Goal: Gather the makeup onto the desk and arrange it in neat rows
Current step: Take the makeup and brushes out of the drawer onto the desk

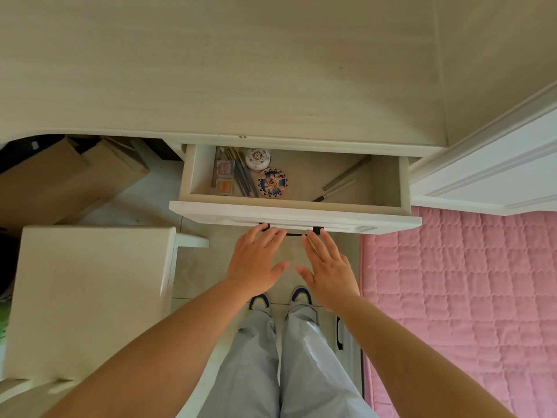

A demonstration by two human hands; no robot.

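I see no grasp: my left hand (256, 260) and right hand (327, 271) lie flat, fingers straight, fingertips at the handle (294, 234) of the drawer (295, 214). Beyond them, makeup (250, 173) lies inside; desk (211, 70) farther on.

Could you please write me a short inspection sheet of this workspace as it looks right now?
Surface: the desk top is pale wood grain; no makeup lies on it yet.
Job's things: in the open drawer lie two blush palettes, a bundle of pencils, a white round compact, a blue patterned compact and two loose pencils at the right.
Clutter: cardboard boxes under the desk.
Grippers: left hand and right hand are open, fingertips at the drawer's black handle, holding nothing.
Cables: nothing seen.
Surroundings: a white stool at the left, a pink quilt at the right.
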